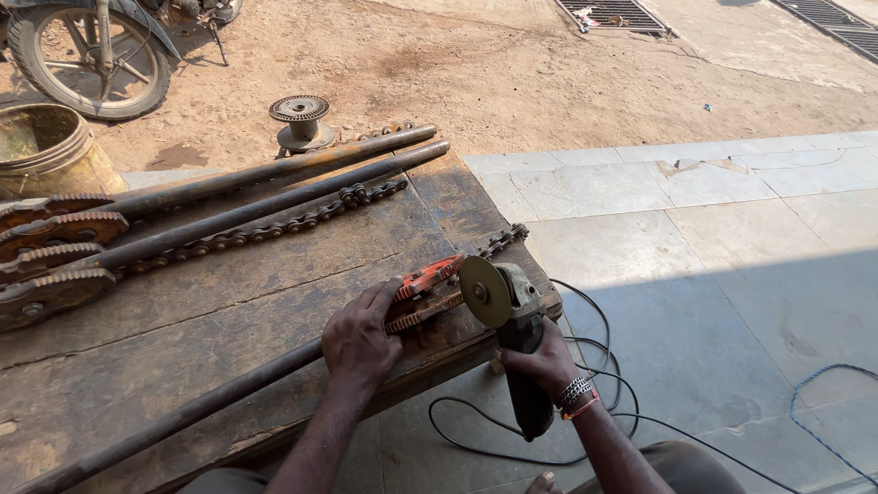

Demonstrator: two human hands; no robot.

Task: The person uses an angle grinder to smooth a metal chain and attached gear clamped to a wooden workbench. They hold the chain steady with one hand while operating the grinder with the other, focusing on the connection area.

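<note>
On a worn wooden workbench (183, 320) outdoors, seen from above, 2 bare hands work at the near right edge. Left hand (358, 340) presses flat over the toothed head of a chain wrench (422, 295), orange-red on top, pinning it to the wood; its fingers lie spread over the head, not wrapped around it. Its long steel handle (174, 419) runs down-left from that hand toward the lower left corner. Right hand (547, 362), with a beaded bracelet at the wrist, is closed around the dark body of an angle grinder (519, 357), disc (485, 291) uppermost. That disc sits just right of the wrench head, touching or nearly so; I cannot tell which. Beyond lie 2 more long pipes (274, 183) and a chain (274, 224). No packages, labels or signs are visible.
</note>
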